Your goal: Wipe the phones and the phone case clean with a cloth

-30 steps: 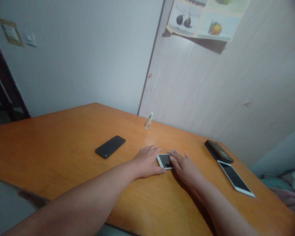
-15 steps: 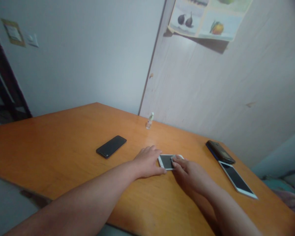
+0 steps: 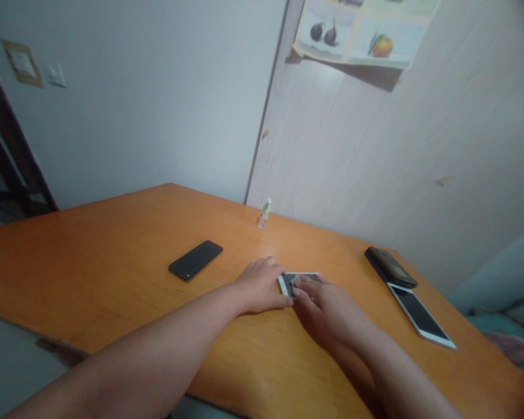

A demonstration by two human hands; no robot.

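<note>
A white smartphone [image 3: 288, 279] with a dark screen lies flat on the wooden table, partly covered by my hands. My left hand [image 3: 262, 286] grips its left end, the thumb at the near corner and the fingers at the far one. Bunched under the fingertips of my right hand [image 3: 325, 299] is a small pale wad [image 3: 295, 281], which looks like tissue or cloth. These fingers press it against the screen, towards the phone's left part.
A black smartphone [image 3: 195, 260] lies to the left on the table [image 3: 113, 262]. Further back stands a small clear bottle [image 3: 264, 213]. At the right are a dark wallet-like case [image 3: 392, 267] and a white-framed tablet or large phone [image 3: 422, 316]. A wall [image 3: 179, 105] rises behind.
My right hand has slid left across the phone's screen with the pale wad. The left hand keeps its grip on the phone. The whole view has shifted slightly.
</note>
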